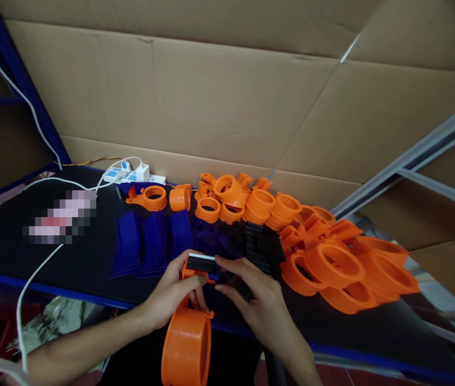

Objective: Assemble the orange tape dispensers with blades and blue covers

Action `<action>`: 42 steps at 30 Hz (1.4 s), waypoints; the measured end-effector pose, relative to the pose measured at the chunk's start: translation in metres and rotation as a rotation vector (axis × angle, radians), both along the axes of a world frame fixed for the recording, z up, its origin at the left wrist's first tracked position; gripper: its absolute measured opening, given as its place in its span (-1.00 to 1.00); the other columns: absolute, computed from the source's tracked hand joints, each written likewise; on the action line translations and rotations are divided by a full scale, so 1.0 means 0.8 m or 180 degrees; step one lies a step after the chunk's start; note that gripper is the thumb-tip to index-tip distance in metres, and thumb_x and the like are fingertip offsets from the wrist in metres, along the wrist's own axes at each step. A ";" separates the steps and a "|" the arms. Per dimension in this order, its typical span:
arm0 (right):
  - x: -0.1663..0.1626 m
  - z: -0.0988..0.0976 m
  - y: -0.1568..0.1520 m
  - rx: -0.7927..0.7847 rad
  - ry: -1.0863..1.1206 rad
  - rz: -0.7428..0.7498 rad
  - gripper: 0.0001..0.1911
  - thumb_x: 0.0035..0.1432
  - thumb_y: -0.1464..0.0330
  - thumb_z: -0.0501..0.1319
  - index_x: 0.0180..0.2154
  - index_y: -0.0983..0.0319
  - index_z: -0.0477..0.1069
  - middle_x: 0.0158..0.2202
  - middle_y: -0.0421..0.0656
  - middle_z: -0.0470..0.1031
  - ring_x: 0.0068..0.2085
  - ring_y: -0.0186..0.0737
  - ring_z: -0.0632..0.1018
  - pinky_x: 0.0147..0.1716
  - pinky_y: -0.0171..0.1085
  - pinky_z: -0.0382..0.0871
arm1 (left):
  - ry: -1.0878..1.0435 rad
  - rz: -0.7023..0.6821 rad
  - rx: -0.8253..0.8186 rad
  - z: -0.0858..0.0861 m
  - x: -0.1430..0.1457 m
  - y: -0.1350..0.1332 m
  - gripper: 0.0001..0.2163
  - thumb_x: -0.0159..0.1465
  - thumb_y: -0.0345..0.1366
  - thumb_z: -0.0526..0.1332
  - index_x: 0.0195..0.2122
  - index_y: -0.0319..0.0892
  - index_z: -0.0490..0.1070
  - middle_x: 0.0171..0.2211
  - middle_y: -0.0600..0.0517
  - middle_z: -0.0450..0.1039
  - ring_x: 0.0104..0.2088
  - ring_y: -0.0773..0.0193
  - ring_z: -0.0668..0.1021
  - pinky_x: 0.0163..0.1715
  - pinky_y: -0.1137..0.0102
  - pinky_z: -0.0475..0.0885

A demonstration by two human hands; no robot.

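Observation:
My left hand (165, 295) is closed around the neck of an orange tape dispenser (186, 348), whose wide ring hangs below the fingers, past the table's front edge. At its head sits a black blade holder (202, 262) with a white toothed strip along the top. A bit of blue plastic shows beside it. From the right, my right hand (261, 295) pinches this end, index finger at the upper corner and thumb lower down. Just beyond my hands lie stacked blue curved plates (127, 244), small blue pieces (213, 238) and black parts (257, 241).
Orange dispenser bodies (335, 262) are heaped on the right, with more (259, 203) along the back. A dispenser with a blue part (154, 198) lies back left, near a power strip (157, 180). White cables cross the black table (94, 257). Cardboard (211, 96) walls the back.

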State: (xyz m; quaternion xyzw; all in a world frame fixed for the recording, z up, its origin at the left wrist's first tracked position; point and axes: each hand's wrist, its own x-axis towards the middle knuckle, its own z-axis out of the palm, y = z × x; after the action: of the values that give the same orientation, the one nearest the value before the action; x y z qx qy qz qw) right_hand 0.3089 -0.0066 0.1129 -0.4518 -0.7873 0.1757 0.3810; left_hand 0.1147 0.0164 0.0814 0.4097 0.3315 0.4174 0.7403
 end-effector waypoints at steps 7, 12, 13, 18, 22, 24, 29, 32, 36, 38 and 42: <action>0.003 0.004 -0.002 0.0316 -0.0204 0.0095 -0.63 0.27 0.37 0.28 0.11 0.10 0.47 -0.04 -0.06 0.62 -0.03 -0.07 0.61 -0.01 -0.06 0.55 | 0.0278 0.0054 0.0268 0.001 0.002 -0.005 -0.69 0.26 -0.18 0.29 -0.06 -0.22 0.34 -0.65 0.08 0.52 -0.68 0.30 0.54 -0.64 0.54 0.35; 0.007 0.006 -0.006 0.0471 -0.0453 0.0079 -0.61 0.28 0.37 0.28 0.13 0.08 0.46 -0.01 -0.09 0.62 -0.01 -0.05 0.61 0.07 0.02 0.50 | 0.0206 -0.0036 0.0323 -0.002 0.000 -0.006 -0.65 0.25 -0.13 0.31 -0.06 -0.21 0.31 -0.63 0.08 0.52 -0.66 0.28 0.57 -0.63 0.53 0.37; 0.008 0.006 -0.007 0.0510 -0.0525 0.0070 -0.60 0.28 0.37 0.28 0.14 0.08 0.45 -0.01 -0.09 0.62 -0.02 -0.05 0.61 0.07 0.03 0.49 | 0.0186 -0.0056 0.0315 -0.002 0.000 -0.007 -0.65 0.25 -0.13 0.31 -0.06 -0.20 0.31 -0.63 0.08 0.52 -0.66 0.28 0.57 -0.63 0.52 0.37; 0.011 0.005 -0.010 0.0640 -0.0778 0.0046 -0.57 0.31 0.37 0.25 0.19 0.10 0.40 0.01 -0.10 0.60 -0.01 -0.07 0.59 0.04 0.00 0.51 | 0.0207 -0.0031 0.0322 -0.003 -0.001 -0.011 -0.61 0.26 -0.10 0.31 -0.01 -0.19 0.28 -0.62 0.09 0.52 -0.64 0.27 0.57 -0.62 0.52 0.36; 0.014 0.000 -0.012 0.0691 -0.0926 0.0030 -0.55 0.31 0.35 0.25 0.21 0.09 0.38 0.03 -0.09 0.59 0.02 -0.07 0.58 0.16 0.08 0.42 | 0.0292 -0.0032 0.0444 -0.003 0.000 -0.014 -0.60 0.28 -0.09 0.29 0.00 -0.18 0.24 -0.62 0.11 0.50 -0.62 0.28 0.57 -0.61 0.51 0.37; 0.015 -0.001 -0.014 0.0704 -0.1000 0.0018 -0.54 0.31 0.35 0.26 0.21 0.10 0.37 0.05 -0.09 0.58 0.04 -0.06 0.57 0.18 0.10 0.41 | 0.0344 -0.0047 0.0476 -0.002 0.001 -0.015 -0.63 0.29 -0.09 0.28 -0.01 -0.17 0.24 -0.59 0.11 0.49 -0.61 0.29 0.58 -0.60 0.51 0.37; 0.014 0.002 -0.020 0.0805 -0.1179 -0.0008 -0.55 0.34 0.41 0.20 0.24 0.16 0.33 0.09 -0.05 0.55 0.08 -0.05 0.56 0.16 0.08 0.44 | 0.0436 -0.0017 0.0581 -0.002 0.002 -0.019 -0.68 0.33 -0.11 0.25 -0.02 -0.15 0.23 -0.55 0.12 0.48 -0.57 0.34 0.58 -0.55 0.52 0.40; 0.014 0.006 -0.022 0.0841 -0.1280 -0.0006 -0.57 0.35 0.41 0.18 0.23 0.17 0.33 0.10 -0.04 0.55 0.09 -0.04 0.57 0.15 0.07 0.46 | 0.0453 -0.0061 0.0658 -0.004 0.001 -0.022 -0.69 0.35 -0.12 0.22 -0.01 -0.14 0.20 -0.54 0.12 0.47 -0.55 0.34 0.58 -0.52 0.51 0.41; 0.013 0.010 -0.028 0.0984 -0.1478 -0.0053 -0.59 0.38 0.41 0.14 0.22 0.20 0.34 0.09 -0.03 0.56 0.11 -0.01 0.56 0.09 0.05 0.51 | 0.0371 -0.0120 0.0768 -0.007 0.000 -0.023 -0.69 0.36 -0.11 0.21 0.00 -0.14 0.19 -0.52 0.12 0.47 -0.53 0.34 0.57 -0.51 0.50 0.42; 0.012 0.011 -0.030 0.1083 -0.1587 -0.0101 -0.60 0.38 0.42 0.12 0.22 0.23 0.34 0.10 -0.02 0.55 0.12 0.02 0.55 0.04 0.05 0.55 | 0.0317 -0.0111 0.0789 -0.007 0.000 -0.023 -0.69 0.36 -0.11 0.21 -0.01 -0.13 0.20 -0.52 0.12 0.46 -0.53 0.34 0.57 -0.51 0.50 0.42; 0.009 0.014 -0.031 0.1219 -0.1745 -0.0169 -0.63 0.40 0.43 0.09 0.19 0.25 0.36 0.11 -0.04 0.55 0.09 0.02 0.57 -0.01 0.02 0.58 | 0.0250 -0.0108 0.0741 -0.008 0.002 -0.023 -0.71 0.36 -0.12 0.21 -0.02 -0.12 0.20 -0.53 0.13 0.46 -0.54 0.34 0.57 -0.50 0.50 0.43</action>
State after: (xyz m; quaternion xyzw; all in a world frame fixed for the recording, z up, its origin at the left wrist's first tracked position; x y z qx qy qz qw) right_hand 0.3163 -0.0314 0.1239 -0.4227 -0.8672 -0.1135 0.2375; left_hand 0.1160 -0.0021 0.0747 0.5144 0.3025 0.4241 0.6812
